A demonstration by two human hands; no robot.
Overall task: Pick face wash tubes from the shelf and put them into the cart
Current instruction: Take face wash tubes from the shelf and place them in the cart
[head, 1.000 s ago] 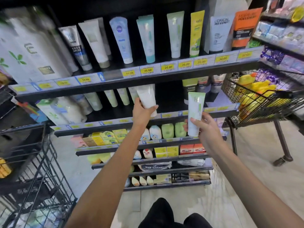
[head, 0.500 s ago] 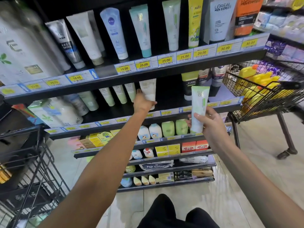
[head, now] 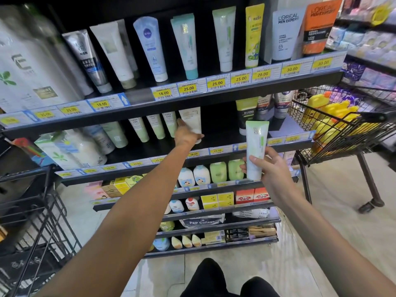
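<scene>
Fingers (head: pixel 255 158) pinch green tube (head: pixel 256 144), left hand (head: pixel 186 135) seemingly gripping another.

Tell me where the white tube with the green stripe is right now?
In the head view, the white tube with the green stripe is right of centre, held upright in the right hand, left of the black wire cart.
</scene>
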